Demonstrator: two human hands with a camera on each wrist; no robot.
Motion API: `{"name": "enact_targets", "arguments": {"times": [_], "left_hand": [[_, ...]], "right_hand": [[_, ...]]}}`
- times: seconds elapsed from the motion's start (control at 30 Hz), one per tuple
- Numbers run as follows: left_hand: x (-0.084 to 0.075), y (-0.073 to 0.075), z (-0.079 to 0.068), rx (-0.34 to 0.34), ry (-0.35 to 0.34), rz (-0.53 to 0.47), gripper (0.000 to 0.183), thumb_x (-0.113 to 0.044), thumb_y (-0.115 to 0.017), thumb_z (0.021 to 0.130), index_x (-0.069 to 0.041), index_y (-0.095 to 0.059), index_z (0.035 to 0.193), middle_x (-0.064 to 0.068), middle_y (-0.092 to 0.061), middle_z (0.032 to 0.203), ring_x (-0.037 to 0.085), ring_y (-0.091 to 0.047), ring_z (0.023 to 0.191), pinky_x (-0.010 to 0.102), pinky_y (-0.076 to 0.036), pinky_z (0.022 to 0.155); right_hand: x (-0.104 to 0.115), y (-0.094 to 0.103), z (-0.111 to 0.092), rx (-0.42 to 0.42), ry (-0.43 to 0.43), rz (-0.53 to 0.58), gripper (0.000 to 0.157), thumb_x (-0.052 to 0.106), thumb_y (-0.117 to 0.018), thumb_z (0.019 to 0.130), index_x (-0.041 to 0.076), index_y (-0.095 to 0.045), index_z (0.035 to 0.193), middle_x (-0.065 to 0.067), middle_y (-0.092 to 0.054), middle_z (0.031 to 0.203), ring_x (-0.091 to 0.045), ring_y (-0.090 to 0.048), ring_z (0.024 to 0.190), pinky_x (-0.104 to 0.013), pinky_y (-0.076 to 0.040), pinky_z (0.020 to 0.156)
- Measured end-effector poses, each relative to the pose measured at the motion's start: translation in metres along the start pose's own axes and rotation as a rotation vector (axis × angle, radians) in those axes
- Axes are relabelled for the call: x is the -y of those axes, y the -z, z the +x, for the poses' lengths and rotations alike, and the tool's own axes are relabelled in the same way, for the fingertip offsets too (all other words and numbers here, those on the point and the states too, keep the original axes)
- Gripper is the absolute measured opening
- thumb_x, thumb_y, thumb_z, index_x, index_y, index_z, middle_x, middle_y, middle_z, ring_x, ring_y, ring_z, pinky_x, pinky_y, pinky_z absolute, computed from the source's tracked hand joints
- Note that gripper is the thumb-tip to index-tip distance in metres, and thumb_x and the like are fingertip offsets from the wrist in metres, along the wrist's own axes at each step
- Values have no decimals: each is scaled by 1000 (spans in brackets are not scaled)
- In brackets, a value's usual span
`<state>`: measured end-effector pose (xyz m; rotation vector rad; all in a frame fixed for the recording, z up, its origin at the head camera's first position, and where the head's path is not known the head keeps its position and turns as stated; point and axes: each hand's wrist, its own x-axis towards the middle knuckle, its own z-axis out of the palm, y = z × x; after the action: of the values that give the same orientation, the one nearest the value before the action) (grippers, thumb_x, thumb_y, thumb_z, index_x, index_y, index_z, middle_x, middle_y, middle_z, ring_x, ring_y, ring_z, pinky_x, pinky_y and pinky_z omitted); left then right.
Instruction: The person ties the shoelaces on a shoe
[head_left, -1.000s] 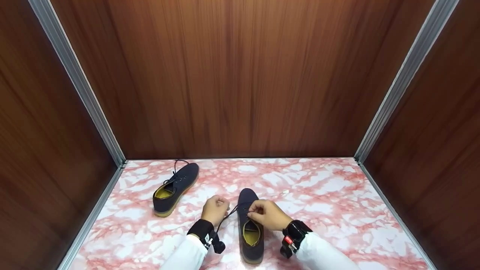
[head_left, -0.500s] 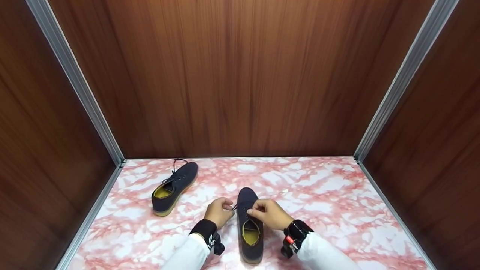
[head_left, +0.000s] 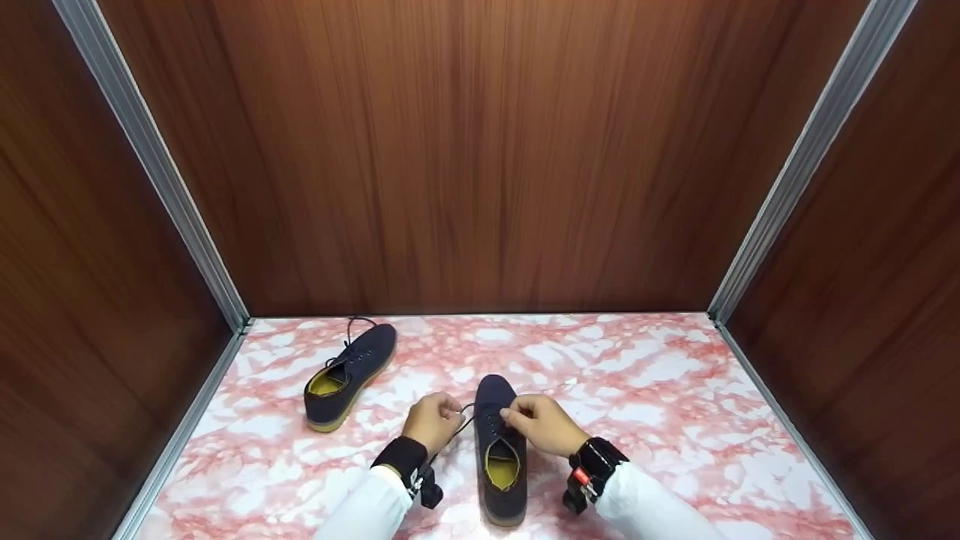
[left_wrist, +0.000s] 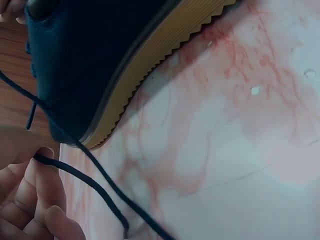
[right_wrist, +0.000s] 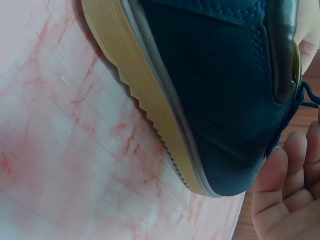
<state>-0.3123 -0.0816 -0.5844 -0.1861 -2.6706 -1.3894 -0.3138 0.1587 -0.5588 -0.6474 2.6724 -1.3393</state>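
A dark navy lace-up shoe (head_left: 493,391) with a yellow lining stands between the hands, toe pointing away. To its left, my left hand (head_left: 433,424) pinches a dark shoelace (left_wrist: 86,178) between thumb and forefinger; the short end hangs past the fingers. Another strand crosses in front of the hand in the left wrist view. My right hand (head_left: 549,426) is over the shoe's right side, thumb and forefinger together at the lacing. In the right wrist view a lace (right_wrist: 307,95) runs toward that hand, its curled fingers close beside the shoe's upper; the pinch itself is out of frame.
A matching shoe (head_left: 364,349) rests at the back left, its laces loose. Both are on a pink-and-white marbled surface (head_left: 645,480). Wood-grain panels (head_left: 480,165) with metal corner strips enclose the back and sides.
My left hand moved right to the shoe's side, then back left, drawing lace out from it. My right hand shifted slightly forward over the lacing. The shoes stay in place.
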Motion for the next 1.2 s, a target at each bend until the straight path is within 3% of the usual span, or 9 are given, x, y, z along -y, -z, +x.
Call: {"name": "enact_targets", "arguments": {"times": [0.3,0.53,0.9,1.13,1.2], "left_hand": [[-6,16,2,-7,-49,18,8,-14,-79,89,-9,-74,85,-1,-65,72,8,-55,67,27,-49,69],[-12,26,0,13,-41,-4,8,-15,-77,88,-9,-74,84,-1,-65,72,8,-56,68,28,-50,71],[-19,37,-3,220,15,-120,14,-11,-67,89,0,-76,89,0,-73,72,5,-61,60,22,-51,67],[-27,39,-7,314,47,-195,13,-9,-67,89,2,-72,85,15,-76,76,8,-63,58,18,-44,51],[-30,39,-8,344,57,-223,13,-9,-67,90,3,-71,86,14,-74,75,10,-64,59,18,-46,50]], "right_hand": [[3,3,2,-21,-38,20,39,36,-62,105,9,-68,78,6,-56,70,-5,-52,65,-21,-46,62],[4,5,4,-54,-41,35,37,32,-63,104,8,-68,76,8,-56,69,-3,-52,64,-20,-45,63],[3,10,6,-87,-121,91,36,27,-63,102,2,-65,76,8,-50,61,-8,-46,57,-20,-36,52],[2,10,7,-113,-161,123,38,25,-62,103,-4,-64,78,6,-55,66,-7,-48,56,-19,-37,50],[2,10,7,-122,-176,131,38,24,-62,103,-4,-63,79,5,-56,69,-8,-49,56,-19,-37,50]]}}
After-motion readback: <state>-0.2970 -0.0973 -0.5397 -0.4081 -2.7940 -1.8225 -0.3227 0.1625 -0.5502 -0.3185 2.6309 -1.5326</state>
